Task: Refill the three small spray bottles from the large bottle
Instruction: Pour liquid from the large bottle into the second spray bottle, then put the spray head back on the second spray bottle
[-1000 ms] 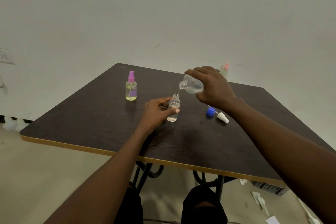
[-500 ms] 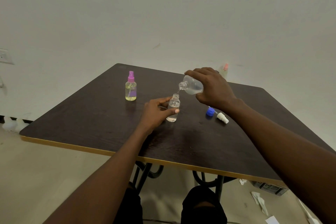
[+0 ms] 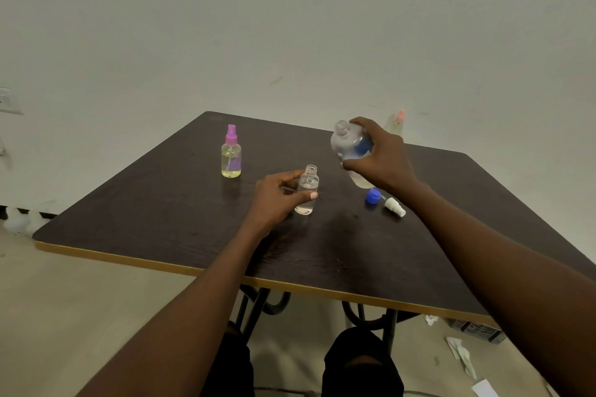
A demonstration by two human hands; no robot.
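While L hand (image 3: 277, 196) pinches the clear, uncapped small bottle (image 3: 307, 190) mid-frame on the dark woodgrain table (image 3: 161, 203), blue cap (image 3: 372, 196) & white sprayer (image 3: 395, 206) lie to its right; R hand (image 3: 380, 155) grips the rounded big bottle (image 3: 350, 145), tilted, just beyond.

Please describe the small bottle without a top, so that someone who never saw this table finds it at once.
On the dark table, look near the middle, where the left hand holds a small clear bottle standing upright. Unlike the yellowish bottle with a pink spray top farther back, its threaded neck is open, with no sprayer.
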